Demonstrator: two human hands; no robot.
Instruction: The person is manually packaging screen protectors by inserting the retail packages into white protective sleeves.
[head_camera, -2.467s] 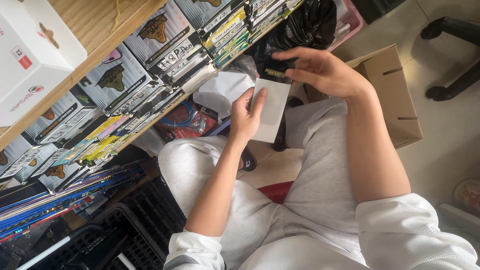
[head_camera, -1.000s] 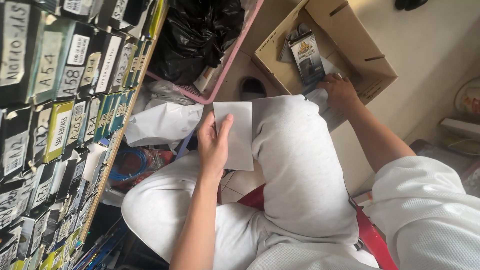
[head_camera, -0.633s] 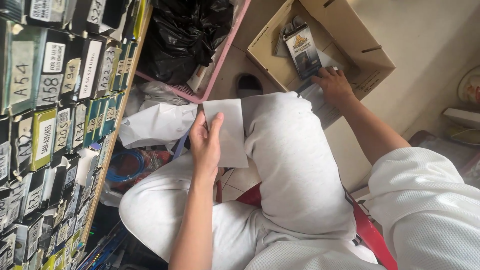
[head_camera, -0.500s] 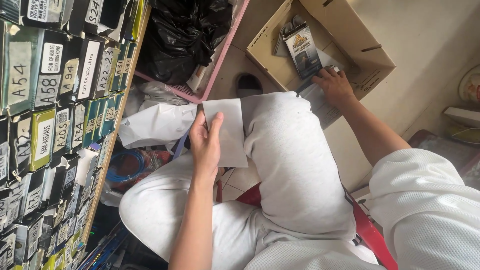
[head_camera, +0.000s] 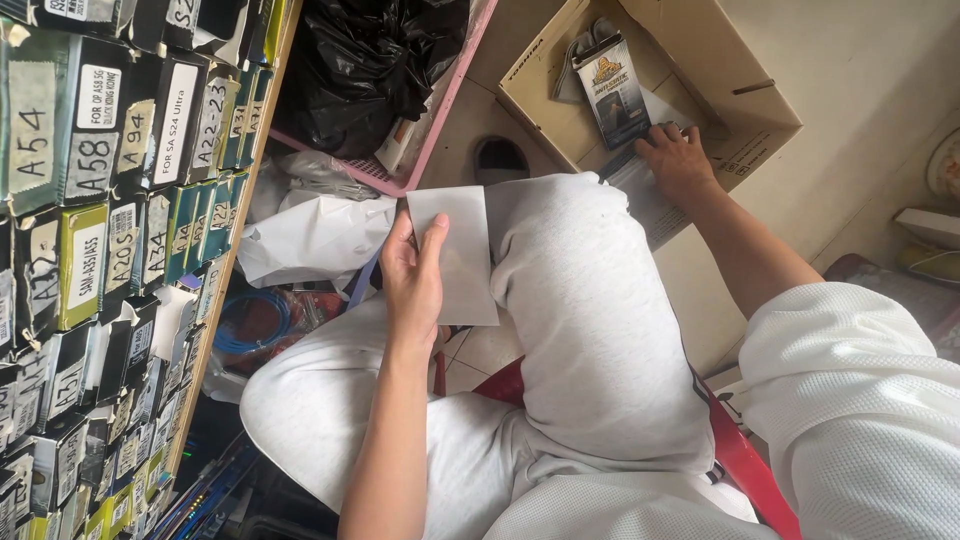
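Note:
My left hand (head_camera: 412, 277) holds a flat white paper sleeve (head_camera: 460, 250) by its edge, above my knees in light grey trousers. My right hand (head_camera: 678, 162) reaches across my right knee into an open cardboard box (head_camera: 740, 70) and rests on a flat grey packet (head_camera: 640, 185) lying at the box's near side. A dark printed packet (head_camera: 613, 90) stands in the box just beyond that hand. Whether the right fingers grip the grey packet is hidden.
A shelf of labelled small boxes (head_camera: 110, 200) runs down the left. A black plastic bag (head_camera: 370, 60) sits in a pink-rimmed tray (head_camera: 440, 130). Crumpled white paper (head_camera: 310, 240) and a blue cable coil (head_camera: 250, 325) lie by the shelf. I sit on a red stool (head_camera: 740, 470).
My right hand carried a dark packet to the cardboard box and now rests on the grey packet there. My left hand kept the white sleeve. The view swung right and down.

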